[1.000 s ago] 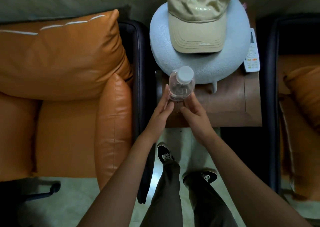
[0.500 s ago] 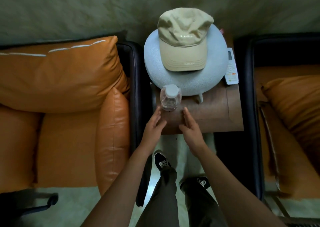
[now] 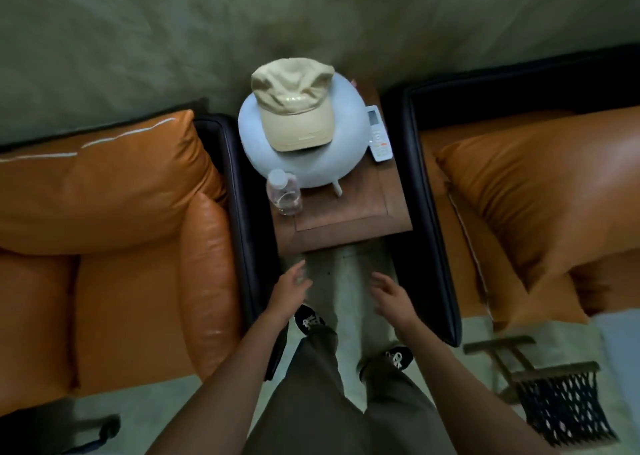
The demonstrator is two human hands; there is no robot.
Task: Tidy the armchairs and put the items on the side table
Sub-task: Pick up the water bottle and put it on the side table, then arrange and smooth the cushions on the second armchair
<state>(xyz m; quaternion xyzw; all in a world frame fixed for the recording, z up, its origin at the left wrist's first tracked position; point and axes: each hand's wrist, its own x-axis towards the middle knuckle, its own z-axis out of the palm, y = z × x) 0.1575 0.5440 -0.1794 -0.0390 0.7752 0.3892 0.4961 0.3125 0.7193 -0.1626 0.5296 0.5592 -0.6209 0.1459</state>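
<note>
A brown wooden side table (image 3: 349, 227) stands between two orange armchairs. On it rest a pale blue neck pillow (image 3: 346, 132) with a beige cap (image 3: 294, 108) on top, a white remote (image 3: 379, 139) at the right, and a clear plastic bottle (image 3: 283, 193) upright at the front left. My left hand (image 3: 289, 288) and my right hand (image 3: 389, 291) hover over the floor in front of the table, fingers relaxed, holding nothing.
The left armchair (image 3: 114, 232) and the right armchair (image 3: 540, 205) have orange cushions and dark armrests close on both sides of me. A small wooden stool with dark woven netting (image 3: 561, 406) stands at the lower right. My feet are on the pale floor.
Both hands let go of the bottle, now standing on the table, and drew back toward me. The view has pulled away from the table.
</note>
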